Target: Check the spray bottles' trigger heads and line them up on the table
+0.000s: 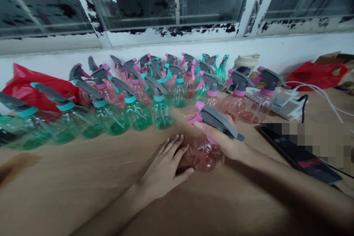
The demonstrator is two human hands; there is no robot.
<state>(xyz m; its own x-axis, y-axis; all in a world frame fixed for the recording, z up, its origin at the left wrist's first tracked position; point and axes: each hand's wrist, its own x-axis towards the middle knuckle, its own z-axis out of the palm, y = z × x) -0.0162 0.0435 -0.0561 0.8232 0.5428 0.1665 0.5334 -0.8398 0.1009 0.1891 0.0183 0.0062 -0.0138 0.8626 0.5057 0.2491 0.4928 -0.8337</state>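
A clear pink spray bottle (204, 156) with a grey and pink trigger head stands in front of me. My right hand (226, 138) is wrapped round its neck just under the head, fingers by the pink trigger. Flat on the table at the bottle's left lies my left hand (166, 169), fingers spread and nothing in it. Its fingertips are close to the bottle's base; whether they touch it I cannot tell. Beyond my hands is a row of green spray bottles (138, 116), with pink spray bottles (232, 105) to the right.
More pink and green bottles crowd behind, against the white wall. Red plastic bags (35, 84) lie at the left and another red bag (315, 75) at the right. A black phone (295, 151) rests right of my forearm, near white cables (323, 90) and a power strip (287, 105).
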